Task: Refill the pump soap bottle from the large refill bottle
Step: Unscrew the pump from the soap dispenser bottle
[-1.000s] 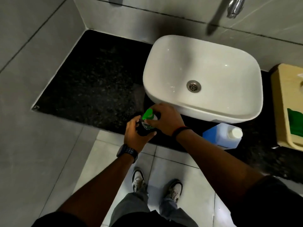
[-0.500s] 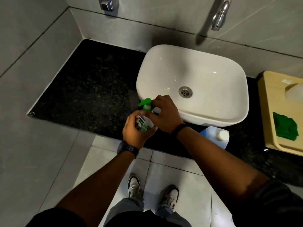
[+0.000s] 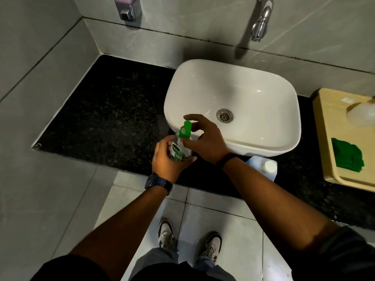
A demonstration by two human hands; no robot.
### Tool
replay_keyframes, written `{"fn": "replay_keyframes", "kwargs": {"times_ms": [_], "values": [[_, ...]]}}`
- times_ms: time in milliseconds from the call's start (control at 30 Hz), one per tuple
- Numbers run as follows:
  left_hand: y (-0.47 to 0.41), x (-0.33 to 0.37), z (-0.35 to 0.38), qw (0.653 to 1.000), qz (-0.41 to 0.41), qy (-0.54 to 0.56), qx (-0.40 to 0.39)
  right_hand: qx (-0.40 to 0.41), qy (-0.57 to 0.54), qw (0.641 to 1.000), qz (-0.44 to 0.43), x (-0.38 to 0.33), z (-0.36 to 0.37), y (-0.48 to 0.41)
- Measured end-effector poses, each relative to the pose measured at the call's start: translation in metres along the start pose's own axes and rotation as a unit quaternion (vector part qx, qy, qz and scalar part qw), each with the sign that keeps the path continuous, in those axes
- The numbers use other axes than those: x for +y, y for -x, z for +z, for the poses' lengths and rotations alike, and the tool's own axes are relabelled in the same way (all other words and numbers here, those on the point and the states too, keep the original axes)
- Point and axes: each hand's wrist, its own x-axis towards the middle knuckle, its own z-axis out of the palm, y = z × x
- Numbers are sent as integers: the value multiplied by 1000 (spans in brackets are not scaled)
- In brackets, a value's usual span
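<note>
A clear pump soap bottle (image 3: pixel 179 149) with a white and green label stands near the front edge of the black counter (image 3: pixel 105 118), just left of the basin. My left hand (image 3: pixel 169 159) is wrapped around its body. My right hand (image 3: pixel 205 138) grips the green pump head (image 3: pixel 185 130) at the collar, fingers curled around it. The large refill bottle (image 3: pixel 263 168), pale blue with a white cap, stands on the counter to the right, partly hidden behind my right forearm.
A white basin (image 3: pixel 233 94) sits on the counter under a chrome tap (image 3: pixel 260 25). A wall soap dispenser (image 3: pixel 126 9) is at the upper left. A beige tray (image 3: pixel 332 138) with a green cloth (image 3: pixel 347 155) lies at the right. My shoes (image 3: pixel 188 240) are on the tiled floor.
The view has tilted up, showing more wall, the tap and the dispenser. My right hand has turned on the pump head, whose nozzle now points away. My left hand stays around the bottle.
</note>
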Motion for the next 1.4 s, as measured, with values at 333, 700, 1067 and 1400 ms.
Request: {"fn": "replay_keyframes", "kwargs": {"times_ms": [333,700,1067,1400], "values": [[-1,3,-2,1000,3,6,11,15,-24,999,14,-4,9,2],[-7,8,-4,1000,13,9,6,49,-22,998,28,-4,11,0],[-13,10,3,999,31,11,7,55,-40,997,31,-6,5,-4],[-14,10,3,999,29,3,14,43,-41,998,32,-9,4,-3]]}}
